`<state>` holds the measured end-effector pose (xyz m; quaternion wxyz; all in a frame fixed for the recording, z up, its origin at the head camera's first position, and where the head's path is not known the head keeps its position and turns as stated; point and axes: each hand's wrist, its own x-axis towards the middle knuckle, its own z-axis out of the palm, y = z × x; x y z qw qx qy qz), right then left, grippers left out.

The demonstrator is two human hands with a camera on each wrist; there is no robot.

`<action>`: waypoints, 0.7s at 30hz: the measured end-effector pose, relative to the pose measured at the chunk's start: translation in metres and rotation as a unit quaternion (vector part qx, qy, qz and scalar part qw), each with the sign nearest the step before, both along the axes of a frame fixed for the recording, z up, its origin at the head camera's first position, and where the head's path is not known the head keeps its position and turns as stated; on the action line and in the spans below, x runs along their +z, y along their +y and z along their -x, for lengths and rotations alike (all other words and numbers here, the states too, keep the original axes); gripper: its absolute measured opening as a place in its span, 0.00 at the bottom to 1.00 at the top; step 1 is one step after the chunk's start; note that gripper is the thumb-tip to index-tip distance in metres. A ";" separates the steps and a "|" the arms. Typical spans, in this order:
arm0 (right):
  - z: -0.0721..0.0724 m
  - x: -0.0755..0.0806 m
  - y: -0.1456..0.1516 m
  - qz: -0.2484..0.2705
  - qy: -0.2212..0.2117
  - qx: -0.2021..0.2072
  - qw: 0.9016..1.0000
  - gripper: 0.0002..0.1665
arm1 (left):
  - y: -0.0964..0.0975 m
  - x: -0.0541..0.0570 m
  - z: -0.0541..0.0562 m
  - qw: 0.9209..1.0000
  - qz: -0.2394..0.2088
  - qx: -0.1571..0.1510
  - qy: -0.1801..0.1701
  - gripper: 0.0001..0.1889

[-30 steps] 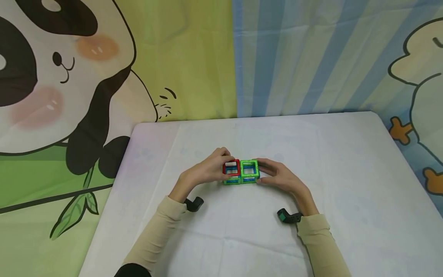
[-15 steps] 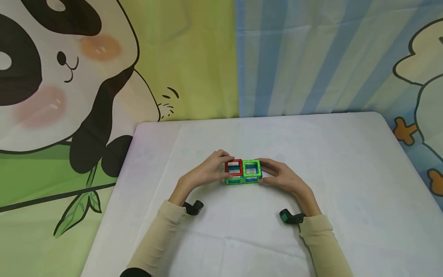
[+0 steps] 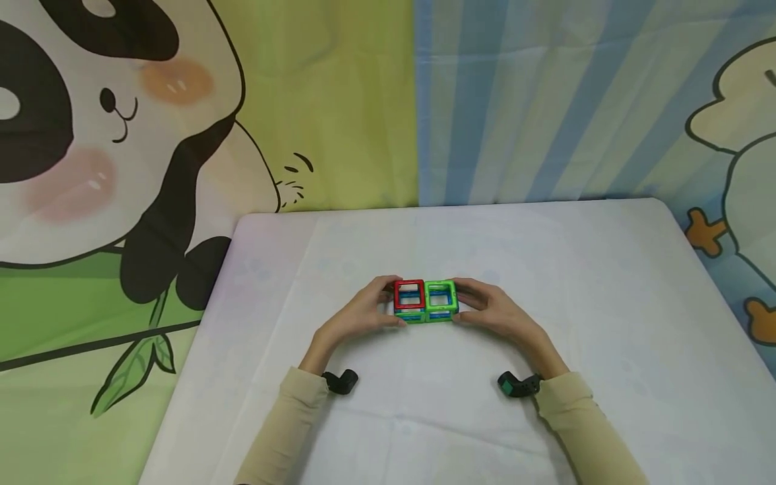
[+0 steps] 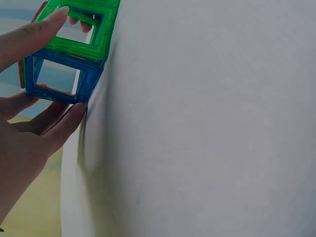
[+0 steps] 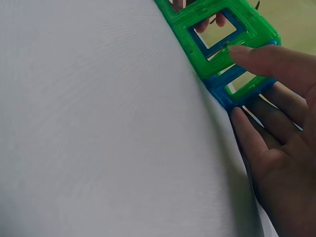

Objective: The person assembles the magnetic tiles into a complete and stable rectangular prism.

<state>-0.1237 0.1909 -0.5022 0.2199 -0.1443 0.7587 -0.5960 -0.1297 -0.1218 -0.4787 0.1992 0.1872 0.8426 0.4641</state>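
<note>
Two open-framed cubes of magnetic tiles stand side by side on the white table. On top, the left one has a red tile (image 3: pixel 409 282) and the right one a green tile (image 3: pixel 441 283). My left hand (image 3: pixel 362 310) grips the left end, its thumb on the green front tile (image 4: pixel 74 48) and its fingers by the blue end tile (image 4: pixel 90 79). From the other end my right hand (image 3: pixel 500 311) holds the right cube; its thumb presses the green front tile (image 5: pixel 195 55) and its fingertips meet the blue end tile (image 5: pixel 221 88).
The white cloth-covered table (image 3: pixel 576 269) spreads around the cubes. A printed curtain (image 3: pixel 339 101) with a panda and stripes hangs behind it. Small black wrist cameras (image 3: pixel 341 382) sit on both wrists, low over the cloth.
My left hand has slid down from the red top tile; its thumb now lies at the front and its fingers at the end. The right hand keeps its hold on the right cube.
</note>
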 end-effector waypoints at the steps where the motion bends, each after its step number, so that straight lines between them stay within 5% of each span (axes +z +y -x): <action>1: 0.000 0.001 0.001 0.000 -0.001 0.001 1.000 0.47 | 0.000 -0.001 0.000 1.000 -0.004 0.002 -0.002 0.46; 10: 0.004 0.005 0.005 -0.020 0.009 -0.002 1.000 0.47 | 0.004 -0.003 0.008 1.000 -0.012 0.000 0.009 0.43; 21: 0.027 0.005 0.010 -0.022 0.010 -0.011 1.000 0.47 | 0.012 0.003 0.038 1.000 0.027 -0.010 0.007 0.43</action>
